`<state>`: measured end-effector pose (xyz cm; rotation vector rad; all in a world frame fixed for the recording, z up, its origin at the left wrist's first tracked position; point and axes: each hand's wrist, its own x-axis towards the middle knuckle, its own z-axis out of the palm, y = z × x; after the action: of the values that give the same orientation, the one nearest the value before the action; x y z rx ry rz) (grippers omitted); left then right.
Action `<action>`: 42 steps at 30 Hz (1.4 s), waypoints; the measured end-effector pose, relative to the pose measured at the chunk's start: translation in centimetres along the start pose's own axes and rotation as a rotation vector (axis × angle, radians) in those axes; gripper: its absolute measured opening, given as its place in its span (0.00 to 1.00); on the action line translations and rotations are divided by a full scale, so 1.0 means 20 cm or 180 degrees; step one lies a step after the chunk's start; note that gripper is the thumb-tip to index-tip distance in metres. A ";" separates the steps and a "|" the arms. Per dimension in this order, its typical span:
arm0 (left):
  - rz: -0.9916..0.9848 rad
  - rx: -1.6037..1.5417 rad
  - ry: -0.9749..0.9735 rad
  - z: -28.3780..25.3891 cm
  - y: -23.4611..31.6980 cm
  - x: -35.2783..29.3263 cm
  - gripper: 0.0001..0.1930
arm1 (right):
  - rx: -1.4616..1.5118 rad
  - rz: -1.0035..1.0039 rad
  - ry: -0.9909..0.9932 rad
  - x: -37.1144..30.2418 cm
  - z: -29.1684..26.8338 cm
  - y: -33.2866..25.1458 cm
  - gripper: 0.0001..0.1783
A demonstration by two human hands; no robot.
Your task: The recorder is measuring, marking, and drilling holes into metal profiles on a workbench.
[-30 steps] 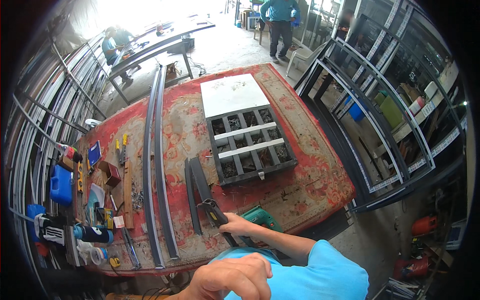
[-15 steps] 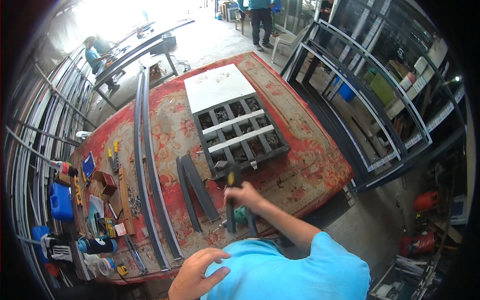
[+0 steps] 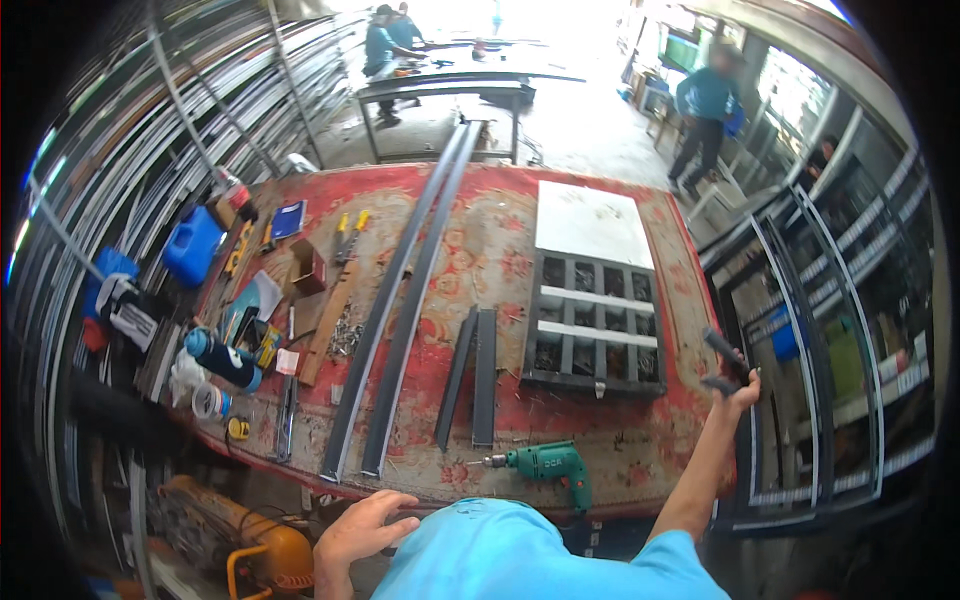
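Right hand (image 3: pixel 744 388) is gripping a dark 2-pronged tool (image 3: pixel 727 353) at the right of the frame, by the right edge of the carpeted surface (image 3: pixel 650 450); exact type unclear. Its prongs point upper left from the grip, toward the compartment box (image 3: pixel 560 384). Left hand (image 3: pixel 365 530) is empty, fingers spread, lower centre-left, well apart from the tool. Green drill (image 3: pixel 545 462) lies between the 2 hands, long axis roughly left-right, bit end nearer the left. 2 short grey profiles (image 3: pixel 484 380) sit just above it.
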<state>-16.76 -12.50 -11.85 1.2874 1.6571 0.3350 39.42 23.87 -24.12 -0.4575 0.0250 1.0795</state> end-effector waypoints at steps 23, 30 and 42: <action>0.0568 -0.1142 0.1994 0.43 -0.31 0.48 0.57 | -0.4426 0.3159 -0.3643 -2.06 0.15 1.63 0.11; 0.0924 -0.2310 0.2224 0.43 -0.45 0.53 0.70 | -0.4512 0.3562 -0.3233 -2.18 0.26 1.66 0.09; -0.0876 -0.4266 0.3589 0.71 -1.07 0.31 0.17 | -0.6484 0.3066 -0.6284 -2.23 0.10 1.90 0.18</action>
<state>-17.61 -20.52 -36.96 -0.2665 1.7357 1.8284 -14.94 1.82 -24.77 -0.9050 -3.0768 1.6981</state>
